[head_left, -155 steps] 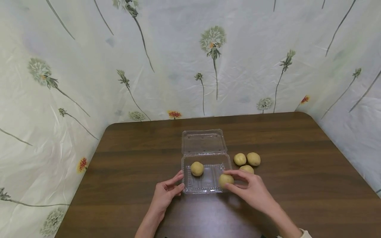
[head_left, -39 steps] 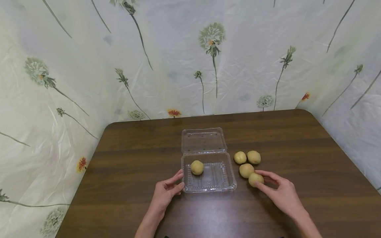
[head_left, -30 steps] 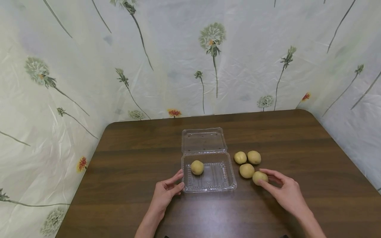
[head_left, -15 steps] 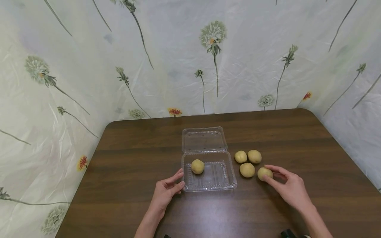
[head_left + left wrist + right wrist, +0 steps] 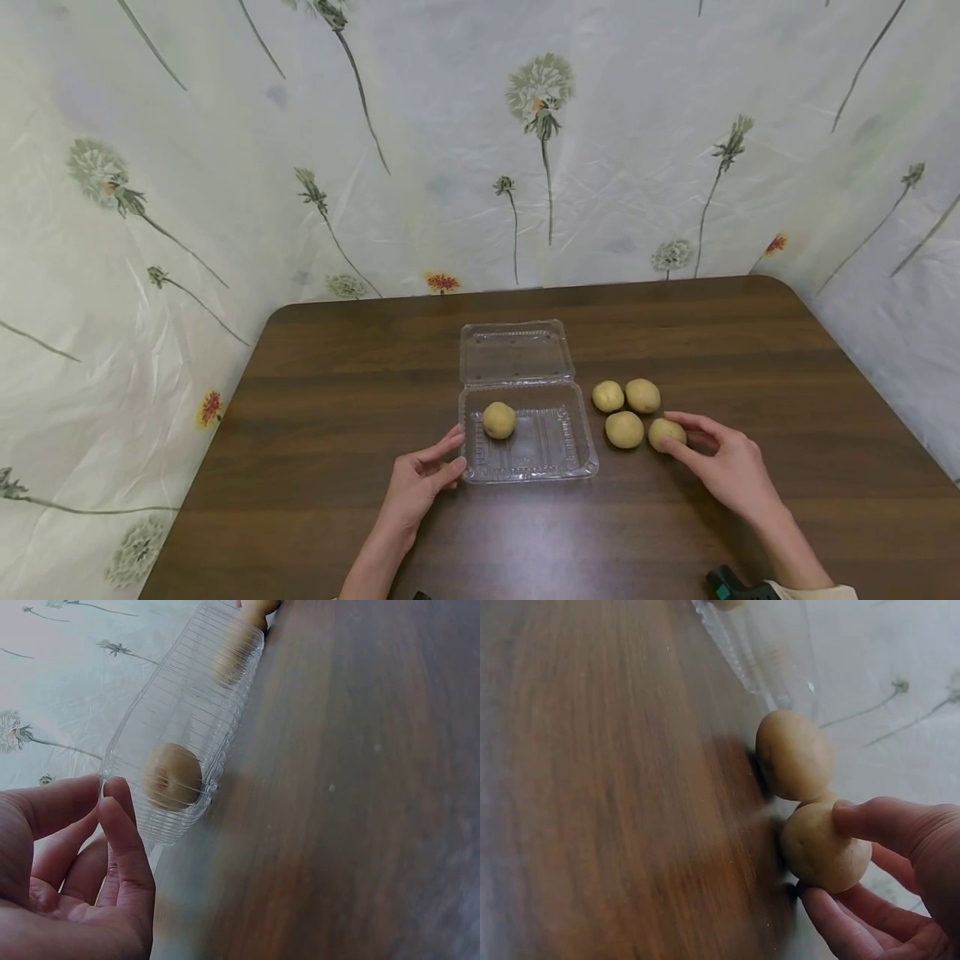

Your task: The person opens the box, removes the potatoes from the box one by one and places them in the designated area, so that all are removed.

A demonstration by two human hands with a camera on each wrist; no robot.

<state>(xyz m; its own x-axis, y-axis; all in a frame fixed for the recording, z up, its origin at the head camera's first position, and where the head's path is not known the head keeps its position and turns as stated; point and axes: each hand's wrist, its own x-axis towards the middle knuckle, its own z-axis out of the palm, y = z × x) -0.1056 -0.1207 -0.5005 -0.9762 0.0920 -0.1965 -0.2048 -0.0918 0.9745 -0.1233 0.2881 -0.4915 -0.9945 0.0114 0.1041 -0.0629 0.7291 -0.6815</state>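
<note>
A clear plastic clamshell container point(image 5: 551, 475) lies on the table with its lid point(image 5: 517, 354) folded back. One potato point(image 5: 498, 420) sits inside, toward the left. My left hand point(image 5: 422, 482) pinches the container's left rim between thumb and fingers; the wrist view shows the fingertips on the clear edge point(image 5: 120, 742). To the right of the container, my right hand point(image 5: 723, 467) holds a potato point(image 5: 666, 434) between thumb and fingers, low over the tabletop. Just left of it rests another potato point(image 5: 624, 430), with two more potatoes point(image 5: 642, 396) behind.
The dark brown wooden table point(image 5: 337, 400) has rounded far corners. Behind and at both sides hangs a pale covering point(image 5: 420, 167) printed with dandelions. A black device point(image 5: 735, 583) shows by the right wrist at the bottom edge.
The right hand has carried its potato from over the container's right edge to the right of the other potatoes. The left hand stays on the container rim.
</note>
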